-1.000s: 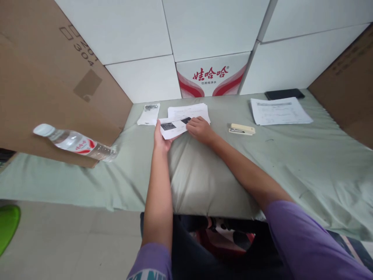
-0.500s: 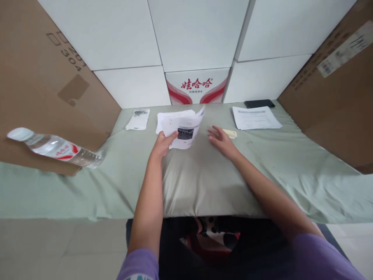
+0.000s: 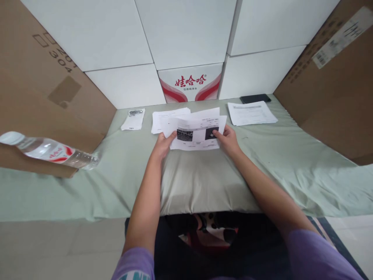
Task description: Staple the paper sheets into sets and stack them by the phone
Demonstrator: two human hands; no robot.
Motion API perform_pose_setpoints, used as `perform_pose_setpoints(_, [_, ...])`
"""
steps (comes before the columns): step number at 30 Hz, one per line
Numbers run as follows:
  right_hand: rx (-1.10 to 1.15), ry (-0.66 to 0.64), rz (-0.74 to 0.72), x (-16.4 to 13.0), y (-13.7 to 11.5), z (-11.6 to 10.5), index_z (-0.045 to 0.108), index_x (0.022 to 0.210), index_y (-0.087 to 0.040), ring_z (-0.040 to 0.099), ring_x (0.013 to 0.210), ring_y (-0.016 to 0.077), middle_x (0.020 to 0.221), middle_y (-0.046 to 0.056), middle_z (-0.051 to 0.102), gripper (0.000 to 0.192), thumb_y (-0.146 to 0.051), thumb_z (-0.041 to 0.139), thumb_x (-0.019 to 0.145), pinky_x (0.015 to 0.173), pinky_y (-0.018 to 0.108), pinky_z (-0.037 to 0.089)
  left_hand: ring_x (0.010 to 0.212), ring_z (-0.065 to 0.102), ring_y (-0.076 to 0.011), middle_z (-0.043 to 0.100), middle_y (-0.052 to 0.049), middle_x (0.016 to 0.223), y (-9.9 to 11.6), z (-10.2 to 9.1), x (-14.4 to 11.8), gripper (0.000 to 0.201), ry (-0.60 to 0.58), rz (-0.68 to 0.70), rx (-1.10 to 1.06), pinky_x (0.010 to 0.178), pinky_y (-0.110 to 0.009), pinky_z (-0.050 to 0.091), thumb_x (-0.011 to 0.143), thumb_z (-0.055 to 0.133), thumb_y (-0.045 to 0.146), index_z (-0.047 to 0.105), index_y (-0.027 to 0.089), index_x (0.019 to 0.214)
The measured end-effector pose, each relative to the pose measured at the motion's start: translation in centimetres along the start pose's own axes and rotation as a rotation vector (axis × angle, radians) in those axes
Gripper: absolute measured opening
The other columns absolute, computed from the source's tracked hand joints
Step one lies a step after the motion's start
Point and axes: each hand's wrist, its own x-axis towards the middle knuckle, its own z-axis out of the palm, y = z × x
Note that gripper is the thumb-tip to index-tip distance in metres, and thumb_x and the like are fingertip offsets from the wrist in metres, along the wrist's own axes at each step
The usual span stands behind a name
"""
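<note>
A few white printed sheets [image 3: 196,132] with dark pictures on them are lifted a little above a pale cushion [image 3: 201,182]. My left hand [image 3: 163,142] grips their left edge and my right hand [image 3: 226,138] grips their right edge. Behind them a stack of white papers [image 3: 166,116] lies flat on the green cloth. The stapler seen earlier is hidden behind the sheets and my right hand.
A second stack of papers [image 3: 250,112] and a dark phone [image 3: 255,98] lie at the back right. A small packet [image 3: 133,118] lies at the back left. A water bottle [image 3: 49,149] juts out at the left. Cardboard boxes [image 3: 35,89] flank both sides, with white cartons [image 3: 190,82] behind.
My left hand lifted the sheets off the stack and my right hand came back from the stapler and took their right edge. The camera view shifted slightly.
</note>
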Motion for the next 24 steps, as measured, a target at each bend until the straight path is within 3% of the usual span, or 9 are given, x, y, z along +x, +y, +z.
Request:
perform_pose_setpoints(6, [-0.196,0.219,-0.158,0.2,-1.2,-1.2,0.077,0.094,-0.021,0.071,0.092,0.0249,0.093,0.005,0.077,0.048,-0.066,0.068,0.085,0.088,0.041,0.057,0.14,0.054,-0.0326,0.069,-0.015,0.135,-0.9,-0.1,0.7,0.072,0.085,0.106,-0.012,0.119,-0.047,0.042,0.073,0.074,0.074,0.071,0.02,0.12])
perform_pose_setpoints(9, [-0.234,0.283,-0.174,0.5,-1.5,-1.9,0.077,0.096,-0.02,0.07,0.092,0.0251,0.093,0.005,0.077,0.053,-0.07,0.066,0.084,0.088,0.04,0.056,0.134,0.059,-0.0328,0.071,-0.015,0.131,-0.9,0.0,0.7,0.069,0.091,0.107,0.006,0.116,-0.047,0.046,0.072,0.079,0.069,0.071,0.019,0.119])
perform_pose_setpoints(13, [-0.271,0.282,-0.158,0.6,-1.6,-2.3,0.076,0.097,-0.021,0.068,0.093,0.0261,0.092,0.006,0.075,0.053,-0.072,0.064,0.084,0.09,0.04,0.054,0.121,0.068,-0.0319,0.076,-0.016,0.118,-0.8,0.2,0.4,0.062,0.062,0.085,0.029,0.107,-0.046,0.053,0.071,0.082,0.063,0.074,0.016,0.109])
perform_pose_setpoints(18, [-0.35,0.202,-0.167,-0.1,-1.4,-1.5,0.075,0.096,-0.022,0.066,0.088,0.0248,0.09,0.005,0.073,0.05,-0.07,0.058,0.09,0.086,0.038,0.054,0.114,0.071,-0.0331,0.079,-0.015,0.103,-1.5,0.5,0.6,0.069,0.082,0.114,0.076,0.099,-0.044,0.056,0.066,0.079,0.074,0.076,0.015,0.1])
perform_pose_setpoints(22, [-0.402,0.189,-0.152,-0.9,-1.0,-0.6,0.073,0.095,-0.023,0.064,0.087,0.0234,0.087,0.004,0.07,0.048,-0.066,0.053,0.094,0.084,0.037,0.053,0.113,0.071,-0.0354,0.079,-0.016,0.101,-1.8,0.6,0.7,0.085,0.069,0.184,0.083,0.098,-0.044,0.057,0.05,0.072,0.089,0.076,0.014,0.091])
perform_pose_setpoints(24, [-0.426,0.192,-0.142,-1.2,-0.9,-0.2,0.072,0.096,-0.022,0.063,0.086,0.0231,0.086,0.004,0.069,0.048,-0.065,0.051,0.096,0.084,0.037,0.052,0.107,0.073,-0.035,0.079,-0.015,0.099,-1.6,0.7,0.5,0.081,0.096,0.154,0.1,0.095,-0.045,0.058,0.046,0.082,0.081,0.076,0.014,0.091])
